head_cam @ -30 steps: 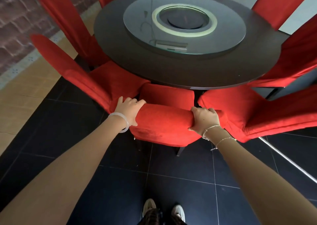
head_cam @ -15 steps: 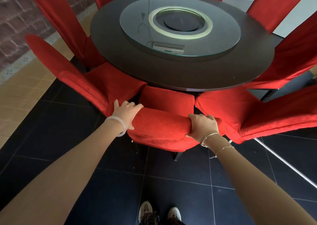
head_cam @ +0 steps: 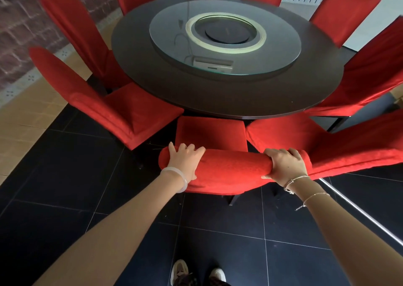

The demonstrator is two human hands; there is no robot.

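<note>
A red fabric-covered chair [head_cam: 226, 168] stands right in front of me, its seat facing the round dark table [head_cam: 174, 85]. My left hand [head_cam: 185, 161] grips the left end of the chair's top rail, fingers curled over it. My right hand [head_cam: 285, 163] grips the right end of the same rail. Both arms are stretched out forward. The seat's front edge lies under the table rim.
Several more red chairs ring the table, one close on the left [head_cam: 122, 111] and one close on the right [head_cam: 327, 146]. A glass turntable [head_cam: 170, 37] sits on the table. A metal bar [head_cam: 359, 213] lies on the black tile floor at right. My shoes [head_cam: 196, 272] are below.
The chair has shifted a little to the right and sits squarer between its neighbours, a gap opening to the left chair. Both hands keep their grip on the top rail.
</note>
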